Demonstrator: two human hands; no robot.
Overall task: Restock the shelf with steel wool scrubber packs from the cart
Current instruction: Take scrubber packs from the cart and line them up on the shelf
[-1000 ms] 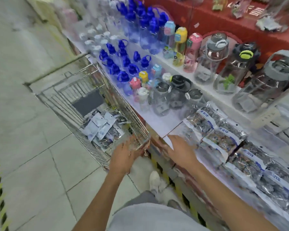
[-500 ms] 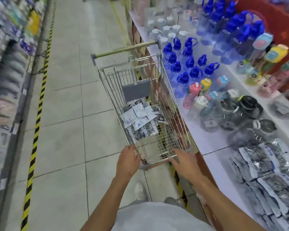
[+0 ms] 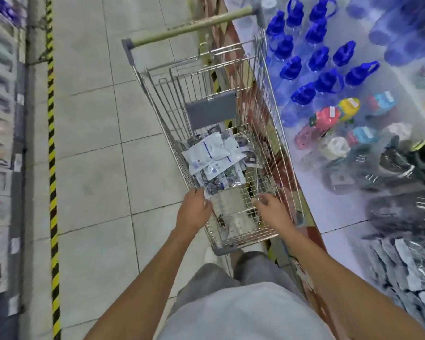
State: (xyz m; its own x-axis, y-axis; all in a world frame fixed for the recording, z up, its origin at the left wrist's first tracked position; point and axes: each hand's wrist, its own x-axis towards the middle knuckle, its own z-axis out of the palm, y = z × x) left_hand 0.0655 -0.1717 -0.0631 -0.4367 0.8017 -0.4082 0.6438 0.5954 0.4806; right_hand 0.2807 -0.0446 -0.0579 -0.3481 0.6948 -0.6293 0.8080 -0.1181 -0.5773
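1. A wire cart (image 3: pixel 268 133) stands on the tiled floor (image 3: pixel 91 143), its long side close against the shelf (image 3: pixel 329 217) on the right, its handle bar (image 3: pixel 192 25) at the far end.
2. A grey flap (image 3: pixel 210 110) hangs across the cart's basket, beyond the goods.
3. Blue-lidded bottles (image 3: pixel 314 67) crowd the far part of the shelf; nearer stand pink, yellow and teal-lidded bottles (image 3: pixel 339 119), then dark-lidded jugs (image 3: pixel 390 165).
4. A yellow-and-black striped line (image 3: pixel 51 143) runs along the floor on the left, beside another blurred shelf unit (image 3: pixel 0 143).
5. The steel wool scrubber packs (image 3: pixel 214 158) lie heaped in the middle of the cart's basket; more blurred packs (image 3: pixel 402 261) lie on the shelf at the near right.
6. The left hand (image 3: pixel 194 209) reaches over the cart's left rim, fingers loosely extended, fingertips touching the nearest edge of the pack heap; whether it grasps a pack I cannot tell.
7. The right hand (image 3: pixel 272 207) hovers inside the near end of the basket, fingers spread and relaxed, holding nothing.
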